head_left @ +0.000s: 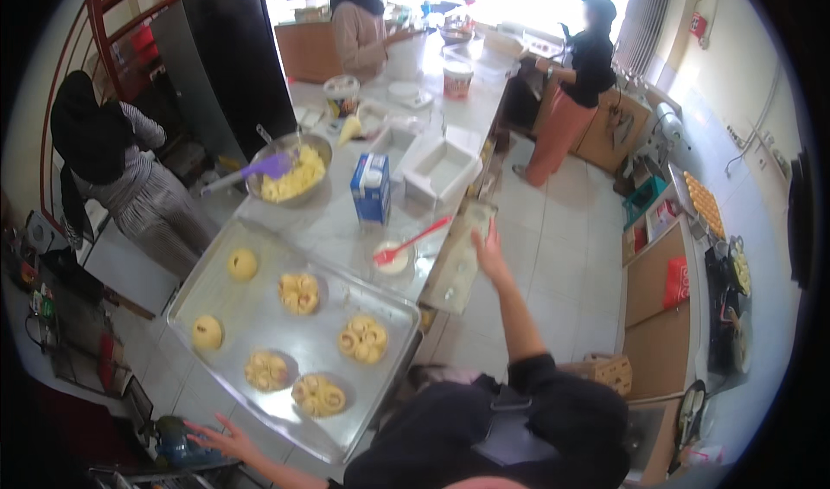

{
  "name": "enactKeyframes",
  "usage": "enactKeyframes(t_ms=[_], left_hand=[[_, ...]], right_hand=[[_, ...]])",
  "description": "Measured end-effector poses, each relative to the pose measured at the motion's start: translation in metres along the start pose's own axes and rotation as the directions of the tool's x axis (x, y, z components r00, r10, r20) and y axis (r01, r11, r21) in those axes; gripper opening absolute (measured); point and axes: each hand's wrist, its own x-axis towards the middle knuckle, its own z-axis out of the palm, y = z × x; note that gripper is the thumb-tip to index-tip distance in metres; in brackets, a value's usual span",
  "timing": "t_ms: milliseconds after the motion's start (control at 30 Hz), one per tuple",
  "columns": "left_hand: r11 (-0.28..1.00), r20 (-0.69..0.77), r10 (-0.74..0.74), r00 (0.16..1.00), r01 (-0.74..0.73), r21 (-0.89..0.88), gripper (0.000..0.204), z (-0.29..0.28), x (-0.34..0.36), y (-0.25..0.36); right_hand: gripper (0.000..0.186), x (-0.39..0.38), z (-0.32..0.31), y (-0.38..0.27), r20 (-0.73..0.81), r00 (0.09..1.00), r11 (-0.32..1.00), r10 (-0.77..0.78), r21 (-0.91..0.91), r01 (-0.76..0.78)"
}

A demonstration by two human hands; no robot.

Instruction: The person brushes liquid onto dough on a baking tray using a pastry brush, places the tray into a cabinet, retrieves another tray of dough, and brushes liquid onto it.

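A metal baking tray [285, 437] lies before me at the near end of the table. On it sit several flower-shaped dough buns [298, 294] and two round ones [243, 264]. Off the tray's near left side, my left hand [226, 441] is held out with fingers spread, touching nothing. My right hand [489, 249] reaches out past the table's right edge, fingers stretched and holding nothing. Nearest to it is a red-handled brush [418, 237], its head in a small bowl [394, 262] of pale liquid. Behind that stands a blue carton [371, 190].
A metal bowl of yellow filling [298, 178] with a purple spatula [275, 166] stands behind the tray. White rectangular containers [441, 173] and tubs [456, 81] line the table [328, 221]. Three people work around it. On the right, a counter [661, 333] bears a tray of eggs [705, 205].
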Motion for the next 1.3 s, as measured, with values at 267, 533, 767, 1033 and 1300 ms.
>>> enactKeyframes(t_ms=[267,533,767,1033,1300], left_hand=[[0.994,-0.173,0.06,0.983,-0.074,-0.081,0.048,0.016,-0.053,-0.045],[0.982,-0.42,0.118,0.9,-0.17,-0.087,0.039,-0.05,-0.042,-0.019],[0.991,-0.563,0.038,0.825,-0.101,-0.083,0.032,-0.068,-0.052,-0.033],[0.984,-0.588,0.044,0.808,-0.136,-0.113,0.03,-0.064,-0.051,-0.029],[0.985,-0.628,-0.024,0.778,-0.088,-0.146,0.031,-0.039,-0.026,-0.045]], right_hand=[[0.077,-0.039,0.011,0.051,0.227,0.903,0.928,0.364,-0.172,-0.331],[0.064,-0.054,-0.088,-0.127,-0.036,0.814,0.483,-0.58,0.789,0.38],[0.076,-0.054,-0.057,-0.168,0.416,0.418,0.539,-0.807,0.809,0.236],[0.074,0.076,-0.157,-0.004,-0.564,0.825,0.4,-0.036,0.748,0.529],[0.034,0.019,-0.027,0.077,-0.198,0.976,0.792,0.094,0.608,0.047]])
